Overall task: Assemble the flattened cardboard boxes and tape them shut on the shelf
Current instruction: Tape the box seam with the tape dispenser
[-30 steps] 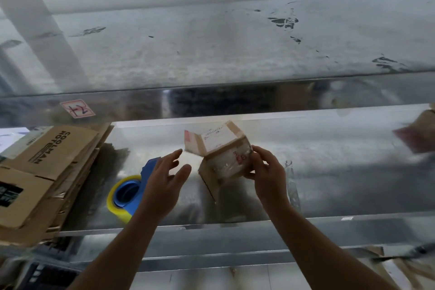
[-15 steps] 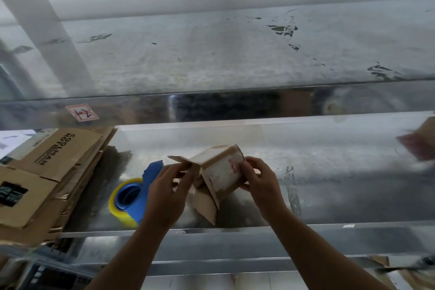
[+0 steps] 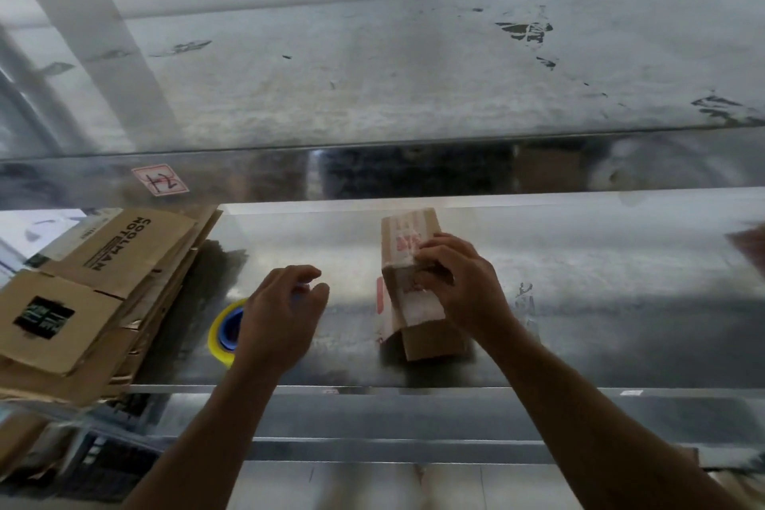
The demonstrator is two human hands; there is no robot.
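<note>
Here the step in hand seems to be the passage from folding to taping. The small brown cardboard box stands already formed near the middle of the shiny metal shelf, and its flaps appear to be folded in. The right hand grasps it from above with bent fingers and holds it down on the shelf. The left hand hovers over the yellow tape roll with a blue core, which lies left of the middle of the shelf, near its front edge. The fingers of this hand are loosely curled, but the part of the roll under the palm is hidden, so I cannot tell if it holds anything. In my judgement the next move calls for taking the tape firmly, bringing it to the box and laying a strip along the seam. The right hand should press the flaps together meanwhile, because they may spring open if the pressure goes. At the left end of the shelf lies a pile of flattened brown cardboard sheets. Its top sheet shows "COOLMAN" in black, with a shorter line that looks like "HOT". A lower sheet has a black square print too blurred to read, and the red print on the box is also unreadable. On the metal beam just above the back of the shelf, a white sticker with a red border carries a handwritten mark which I cannot decipher.
</note>
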